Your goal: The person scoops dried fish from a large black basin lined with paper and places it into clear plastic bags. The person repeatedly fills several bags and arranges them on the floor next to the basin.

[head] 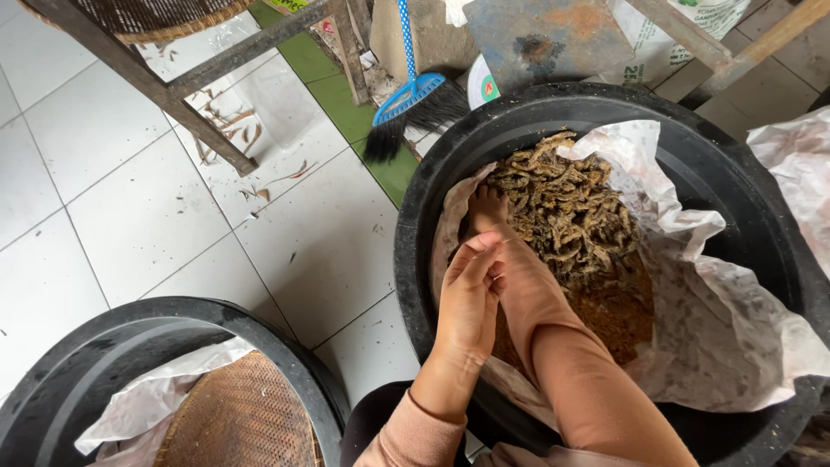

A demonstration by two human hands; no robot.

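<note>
A big black tub (432, 186) is lined with white crumpled paper (692, 285) and holds a heap of dried brown twisted pieces (571, 207) over brown powder (618, 316). My right hand (488, 210) reaches into the tub's left side, its fingers curled into the edge of the heap. My right forearm is dusted brown. My left hand (471, 294) lies flat against that wrist and forearm with fingers together, holding nothing.
A second black tub (112, 333) at the lower left holds white paper and a woven basket tray (242, 419). A blue broom (411, 95), a wooden frame (173, 86), a rusty metal sheet (545, 39) and sacks stand behind. Scattered bits lie on the white tile floor (130, 216).
</note>
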